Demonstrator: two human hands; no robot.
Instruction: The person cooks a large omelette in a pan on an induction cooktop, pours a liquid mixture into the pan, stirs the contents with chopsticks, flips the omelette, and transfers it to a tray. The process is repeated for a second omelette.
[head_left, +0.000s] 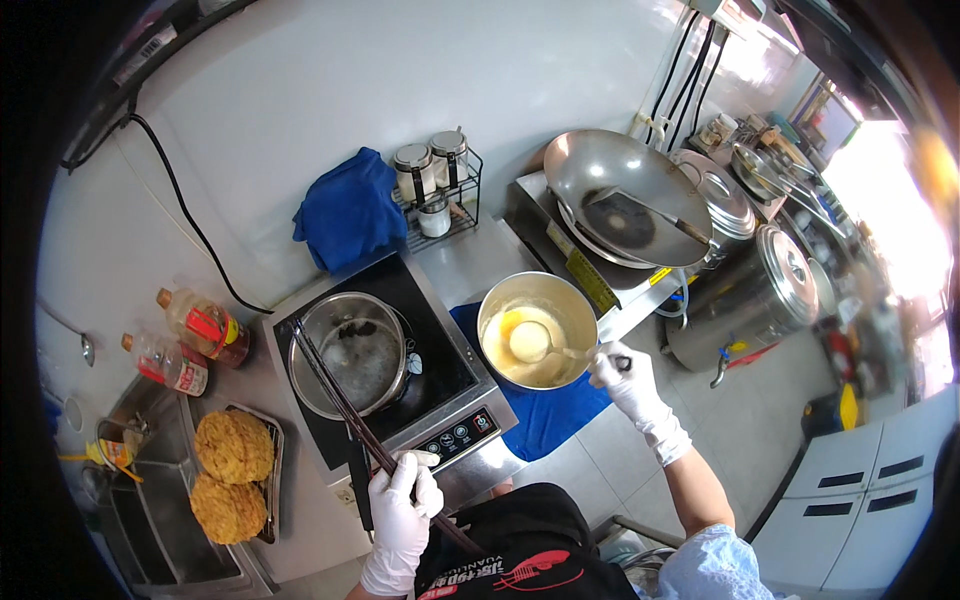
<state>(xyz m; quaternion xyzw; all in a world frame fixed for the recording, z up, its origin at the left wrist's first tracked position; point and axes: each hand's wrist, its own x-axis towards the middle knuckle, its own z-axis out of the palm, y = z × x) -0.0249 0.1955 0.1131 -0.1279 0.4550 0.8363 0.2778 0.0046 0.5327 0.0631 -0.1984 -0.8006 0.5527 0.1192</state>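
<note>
My left hand, in a white glove, is closed round a pair of long dark chopsticks. Their far ends reach over a steel saucepan with bubbling, cloudy liquid and dark bits, on a black induction cooktop. In a white glove too, my right hand grips the handle of a ladle. The ladle's bowl rests in pale yellow batter inside a deep metal pot. That pot stands on a blue cloth to the right of the cooktop.
Two golden fried cakes lie on a rack tray beside a sink. Bottles stand near the wall. Behind are a jar rack, a wok holding a spatula, and a large lidded steel pot.
</note>
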